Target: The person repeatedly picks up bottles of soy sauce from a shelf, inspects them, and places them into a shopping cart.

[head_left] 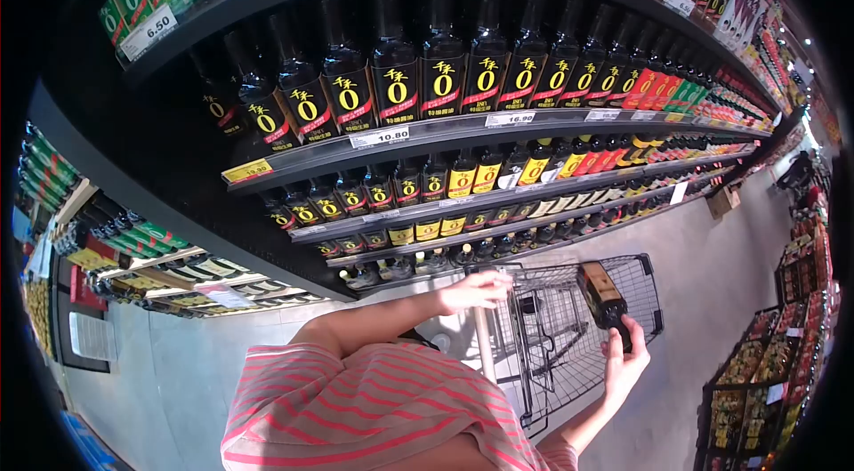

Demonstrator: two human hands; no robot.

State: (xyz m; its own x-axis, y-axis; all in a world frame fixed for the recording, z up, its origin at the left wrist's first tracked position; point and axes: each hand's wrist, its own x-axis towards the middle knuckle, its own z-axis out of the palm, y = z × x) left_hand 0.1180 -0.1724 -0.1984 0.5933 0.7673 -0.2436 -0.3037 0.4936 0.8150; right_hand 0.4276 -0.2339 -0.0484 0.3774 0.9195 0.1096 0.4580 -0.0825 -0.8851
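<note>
My right hand is closed round the neck of a dark sauce bottle with a tan and brown label. The bottle is tilted, its base pointing away from me, above the wire basket of a shopping cart. My left hand is beside the cart's handle, with its fingers stretched out and washed out by bright light. Whether it touches the handle I cannot tell.
Shelves of dark soy sauce bottles with price tags run along the far side and curve off to the right. Stacked goods stand on the right. More shelving is at the left, and grey floor lies beyond the cart.
</note>
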